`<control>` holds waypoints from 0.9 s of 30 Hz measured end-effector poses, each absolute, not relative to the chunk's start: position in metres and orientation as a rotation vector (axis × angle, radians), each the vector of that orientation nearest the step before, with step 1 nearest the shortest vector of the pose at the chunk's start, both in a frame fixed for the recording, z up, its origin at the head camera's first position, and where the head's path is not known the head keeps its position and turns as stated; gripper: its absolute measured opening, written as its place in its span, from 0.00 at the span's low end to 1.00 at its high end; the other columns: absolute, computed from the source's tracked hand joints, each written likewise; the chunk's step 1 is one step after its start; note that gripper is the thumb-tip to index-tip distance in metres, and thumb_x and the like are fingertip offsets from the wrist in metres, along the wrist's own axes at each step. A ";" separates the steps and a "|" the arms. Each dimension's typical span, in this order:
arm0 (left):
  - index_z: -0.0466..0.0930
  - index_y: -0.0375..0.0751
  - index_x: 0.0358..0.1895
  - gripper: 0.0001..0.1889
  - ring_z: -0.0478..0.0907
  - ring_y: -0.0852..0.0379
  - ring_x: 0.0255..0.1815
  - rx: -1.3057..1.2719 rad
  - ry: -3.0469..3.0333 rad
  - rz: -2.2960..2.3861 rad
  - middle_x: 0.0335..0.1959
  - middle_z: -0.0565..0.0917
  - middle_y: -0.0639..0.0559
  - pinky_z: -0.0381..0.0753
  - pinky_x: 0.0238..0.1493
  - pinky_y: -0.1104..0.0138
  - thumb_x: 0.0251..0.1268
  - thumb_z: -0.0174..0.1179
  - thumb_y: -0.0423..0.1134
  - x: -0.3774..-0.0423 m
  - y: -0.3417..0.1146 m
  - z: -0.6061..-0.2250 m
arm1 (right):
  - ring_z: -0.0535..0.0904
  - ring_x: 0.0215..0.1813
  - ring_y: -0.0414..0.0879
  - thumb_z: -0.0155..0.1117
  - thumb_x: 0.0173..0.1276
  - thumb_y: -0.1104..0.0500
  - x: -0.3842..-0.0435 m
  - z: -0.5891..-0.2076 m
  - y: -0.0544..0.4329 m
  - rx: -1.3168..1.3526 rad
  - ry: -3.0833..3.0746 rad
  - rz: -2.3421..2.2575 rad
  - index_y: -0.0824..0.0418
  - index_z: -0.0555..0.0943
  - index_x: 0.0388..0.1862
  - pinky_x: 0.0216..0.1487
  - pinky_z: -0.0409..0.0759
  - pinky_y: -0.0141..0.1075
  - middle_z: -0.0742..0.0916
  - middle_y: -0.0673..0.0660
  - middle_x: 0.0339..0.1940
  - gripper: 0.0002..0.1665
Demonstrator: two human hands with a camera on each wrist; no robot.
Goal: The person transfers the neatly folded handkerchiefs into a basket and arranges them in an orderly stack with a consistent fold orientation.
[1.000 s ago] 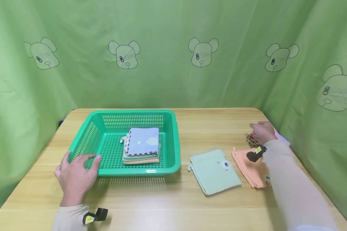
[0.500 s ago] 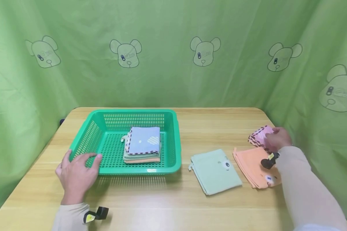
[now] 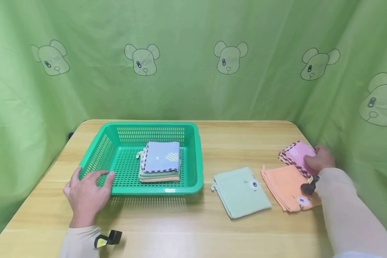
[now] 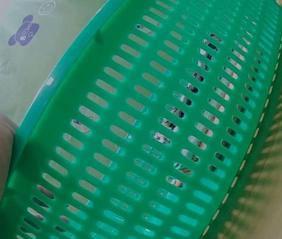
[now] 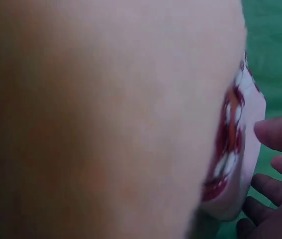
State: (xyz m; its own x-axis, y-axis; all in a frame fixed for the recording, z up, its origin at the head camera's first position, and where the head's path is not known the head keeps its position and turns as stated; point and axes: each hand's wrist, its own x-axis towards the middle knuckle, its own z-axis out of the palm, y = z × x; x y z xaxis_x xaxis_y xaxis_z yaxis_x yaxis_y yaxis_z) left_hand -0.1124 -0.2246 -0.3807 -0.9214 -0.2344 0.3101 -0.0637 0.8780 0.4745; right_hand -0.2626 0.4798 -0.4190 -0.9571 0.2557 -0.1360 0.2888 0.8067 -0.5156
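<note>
My left hand (image 3: 88, 195) grips the front left corner of a green plastic basket (image 3: 198, 168), fingers over the rim, thumb along the front. The left wrist view shows the basket's slotted wall (image 4: 131, 119). Inside lies a stack of folded small towels, a blue one (image 3: 161, 156) with a checked border on top. On the far right, my right hand (image 3: 320, 159) touches the right side of a folded pink towel (image 3: 295, 152) with a dark checked edge. In the right wrist view, its fingertips (image 5: 267, 186) sit at the edge of the pink cloth (image 5: 252, 117); a blurred arm covers much of that view.
A folded mint green towel (image 3: 242, 193) lies on the wooden table (image 3: 167, 233) right of the basket. Beside it is a folded orange towel (image 3: 283, 182), close in front of the pink one. A green curtain (image 3: 187, 82) with bear heads surrounds the table.
My right hand has moved right across the pink towel, from its left side to its right side, uncovering most of it. The left hand and the basket have kept their place.
</note>
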 end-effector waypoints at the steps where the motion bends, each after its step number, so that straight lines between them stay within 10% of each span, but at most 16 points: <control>1: 0.81 0.41 0.51 0.26 0.49 0.28 0.72 0.221 -2.685 -0.661 0.57 0.78 0.33 0.47 0.59 0.32 0.72 0.47 0.59 -0.112 -0.225 -0.381 | 0.60 0.58 0.82 0.57 0.63 0.53 -0.262 -0.420 0.481 0.426 2.935 -0.826 0.83 0.50 0.67 0.57 0.63 0.67 0.63 0.86 0.59 0.47; 16: 0.81 0.41 0.50 0.25 0.49 0.28 0.72 0.211 -2.672 -0.674 0.56 0.79 0.33 0.47 0.59 0.32 0.72 0.48 0.58 -0.112 -0.224 -0.381 | 0.64 0.55 0.80 0.61 0.61 0.42 -0.262 -0.422 0.479 0.538 2.859 -0.681 0.83 0.55 0.64 0.54 0.68 0.64 0.66 0.86 0.57 0.52; 27: 0.81 0.40 0.50 0.25 0.50 0.28 0.72 0.218 -2.679 -0.669 0.56 0.79 0.33 0.47 0.59 0.32 0.72 0.47 0.58 -0.111 -0.224 -0.381 | 0.75 0.35 0.66 0.64 0.52 0.50 -0.257 -0.413 0.467 0.649 2.829 -0.719 0.83 0.72 0.41 0.28 0.77 0.45 0.78 0.77 0.34 0.35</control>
State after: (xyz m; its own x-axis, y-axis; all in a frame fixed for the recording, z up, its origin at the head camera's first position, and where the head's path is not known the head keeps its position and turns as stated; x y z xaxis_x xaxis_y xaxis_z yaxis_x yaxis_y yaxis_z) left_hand -0.1115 -0.2239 -0.3806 -0.9198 -0.2350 0.3144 -0.0595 0.8752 0.4801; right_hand -0.2573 0.4670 -0.4132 -0.8950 0.3720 -0.2462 0.4444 0.7915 -0.4195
